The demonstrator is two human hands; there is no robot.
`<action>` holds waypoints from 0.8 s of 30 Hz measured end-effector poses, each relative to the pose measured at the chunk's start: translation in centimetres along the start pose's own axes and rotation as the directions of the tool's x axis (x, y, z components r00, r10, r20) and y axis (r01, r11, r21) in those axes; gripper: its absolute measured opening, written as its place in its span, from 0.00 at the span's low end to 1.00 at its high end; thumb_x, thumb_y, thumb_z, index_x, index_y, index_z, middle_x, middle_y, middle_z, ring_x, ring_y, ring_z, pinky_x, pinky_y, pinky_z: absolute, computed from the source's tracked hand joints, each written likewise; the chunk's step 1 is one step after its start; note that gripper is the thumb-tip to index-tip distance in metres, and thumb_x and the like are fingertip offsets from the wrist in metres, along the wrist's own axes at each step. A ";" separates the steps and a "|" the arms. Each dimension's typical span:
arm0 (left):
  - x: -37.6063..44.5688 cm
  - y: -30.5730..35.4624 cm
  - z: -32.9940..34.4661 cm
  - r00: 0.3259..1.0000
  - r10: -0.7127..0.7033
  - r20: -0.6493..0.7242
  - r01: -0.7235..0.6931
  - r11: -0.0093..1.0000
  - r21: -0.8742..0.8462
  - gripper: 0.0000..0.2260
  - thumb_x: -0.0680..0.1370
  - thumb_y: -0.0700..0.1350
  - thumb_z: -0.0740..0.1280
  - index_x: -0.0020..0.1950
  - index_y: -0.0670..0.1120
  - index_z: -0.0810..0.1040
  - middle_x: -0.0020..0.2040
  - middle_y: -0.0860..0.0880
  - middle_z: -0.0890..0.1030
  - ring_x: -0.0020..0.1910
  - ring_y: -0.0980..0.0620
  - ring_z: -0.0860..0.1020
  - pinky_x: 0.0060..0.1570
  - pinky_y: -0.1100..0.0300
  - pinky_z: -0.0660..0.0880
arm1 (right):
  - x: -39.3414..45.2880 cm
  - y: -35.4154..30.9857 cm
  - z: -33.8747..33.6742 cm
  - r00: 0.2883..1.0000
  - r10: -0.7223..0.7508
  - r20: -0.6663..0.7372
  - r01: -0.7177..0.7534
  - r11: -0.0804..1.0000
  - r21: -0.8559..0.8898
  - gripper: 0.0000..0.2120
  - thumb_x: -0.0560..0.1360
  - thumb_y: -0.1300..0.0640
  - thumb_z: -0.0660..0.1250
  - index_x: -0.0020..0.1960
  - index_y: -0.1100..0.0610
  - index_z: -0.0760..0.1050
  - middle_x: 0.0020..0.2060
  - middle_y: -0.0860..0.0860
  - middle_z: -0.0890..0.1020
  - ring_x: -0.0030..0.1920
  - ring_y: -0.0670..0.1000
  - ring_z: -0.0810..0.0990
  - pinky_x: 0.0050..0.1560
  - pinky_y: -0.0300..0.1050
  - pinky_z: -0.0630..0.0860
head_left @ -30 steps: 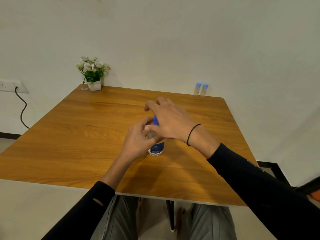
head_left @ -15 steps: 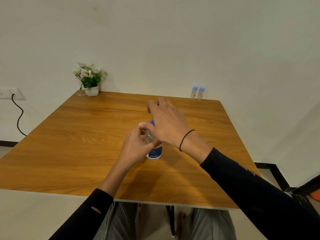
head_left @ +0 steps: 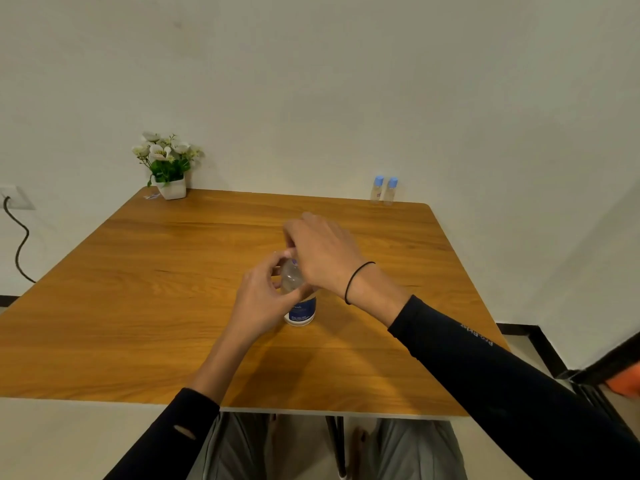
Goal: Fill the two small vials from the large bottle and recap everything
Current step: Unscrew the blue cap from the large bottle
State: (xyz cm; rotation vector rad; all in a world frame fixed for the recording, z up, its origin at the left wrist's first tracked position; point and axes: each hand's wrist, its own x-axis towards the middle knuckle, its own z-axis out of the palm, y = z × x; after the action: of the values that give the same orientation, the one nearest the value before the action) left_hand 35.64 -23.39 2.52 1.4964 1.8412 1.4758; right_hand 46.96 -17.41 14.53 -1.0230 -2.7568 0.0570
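Note:
The large clear bottle [head_left: 300,310] with a dark blue label stands upright in the middle of the wooden table [head_left: 145,306]. My left hand [head_left: 266,296] is wrapped around its upper body. My right hand [head_left: 320,254] sits over the top, fingers closed around the blue cap, of which only a sliver shows. Two small clear vials [head_left: 383,191] with light blue caps stand side by side at the far right edge of the table, against the wall, well beyond both hands.
A small white pot of white flowers [head_left: 168,168] stands at the far left corner. A wall socket with a black cable [head_left: 15,230] is on the left wall. The wall runs directly behind the table's far edge.
Both hands stay on the bottle. My right hand has turned over the cap, so less of the blue cap shows. The camera has tilted slightly.

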 end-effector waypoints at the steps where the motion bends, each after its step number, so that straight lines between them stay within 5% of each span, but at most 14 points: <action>1: 0.1 0.1 0.0 1.000 0.003 0.001 -0.003 1.000 -0.002 0.28 0.68 0.63 0.77 0.65 0.55 0.78 0.56 0.59 0.84 0.56 0.60 0.81 0.54 0.60 0.82 | 0.0 0.0 -0.2 1.000 -0.012 0.027 0.011 1.000 0.026 0.06 0.80 0.55 0.71 0.54 0.53 0.75 0.52 0.52 0.76 0.51 0.55 0.78 0.45 0.49 0.76; 4: 0.1 0.0 0.1 1.000 0.014 0.001 -0.014 1.000 -0.010 0.31 0.68 0.64 0.76 0.68 0.55 0.77 0.57 0.60 0.84 0.56 0.62 0.81 0.53 0.64 0.80 | -0.1 -0.1 -0.5 0.996 -0.037 0.083 0.030 0.997 0.076 0.10 0.75 0.59 0.74 0.54 0.53 0.76 0.54 0.51 0.76 0.55 0.54 0.74 0.43 0.48 0.73; 8: 0.0 -0.2 0.1 1.000 -0.006 0.004 0.007 1.000 -0.018 0.26 0.67 0.63 0.75 0.62 0.55 0.79 0.55 0.60 0.84 0.57 0.59 0.81 0.54 0.60 0.80 | -0.3 -0.4 -0.1 1.000 0.016 0.011 -0.017 0.998 0.062 0.20 0.79 0.48 0.71 0.67 0.53 0.70 0.63 0.54 0.72 0.63 0.56 0.72 0.48 0.52 0.74; 13: 0.1 -0.2 0.1 1.000 0.015 0.014 -0.016 1.000 0.005 0.25 0.68 0.57 0.76 0.64 0.52 0.80 0.53 0.58 0.84 0.54 0.62 0.81 0.47 0.71 0.75 | -0.6 -0.6 -0.6 0.999 0.022 0.034 -0.022 1.000 -0.014 0.13 0.78 0.53 0.73 0.58 0.55 0.74 0.49 0.52 0.71 0.54 0.56 0.77 0.45 0.50 0.72; 16: 0.2 -0.5 0.2 1.000 0.006 0.008 -0.006 1.000 0.000 0.29 0.68 0.56 0.78 0.67 0.49 0.79 0.55 0.56 0.85 0.56 0.59 0.82 0.50 0.70 0.77 | -0.5 -0.7 -0.6 0.997 -0.014 0.071 0.012 0.999 0.030 0.15 0.77 0.55 0.74 0.60 0.53 0.74 0.55 0.52 0.74 0.59 0.56 0.74 0.47 0.51 0.74; 20: 0.1 -0.7 0.2 1.000 -0.020 -0.003 0.020 1.000 -0.008 0.23 0.69 0.53 0.80 0.61 0.52 0.79 0.54 0.57 0.84 0.56 0.57 0.82 0.54 0.57 0.81 | -0.6 -0.9 -0.3 0.999 0.034 0.020 -0.035 0.998 0.055 0.24 0.79 0.45 0.71 0.69 0.53 0.69 0.64 0.55 0.72 0.64 0.57 0.72 0.52 0.54 0.75; 24: 0.1 -0.3 0.2 1.000 0.005 0.008 -0.005 1.000 0.000 0.25 0.69 0.55 0.79 0.64 0.54 0.79 0.56 0.60 0.83 0.56 0.67 0.79 0.50 0.72 0.75 | -0.5 -0.8 -0.8 0.997 0.029 0.068 -0.029 1.000 0.004 0.13 0.78 0.55 0.73 0.59 0.55 0.73 0.51 0.53 0.70 0.56 0.57 0.76 0.45 0.51 0.71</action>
State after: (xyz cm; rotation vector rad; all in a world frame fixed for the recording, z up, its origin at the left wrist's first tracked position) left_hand 35.60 -23.15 2.20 1.5058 1.8345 1.4701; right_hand 46.99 -18.38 15.26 -1.0792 -2.8006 0.1052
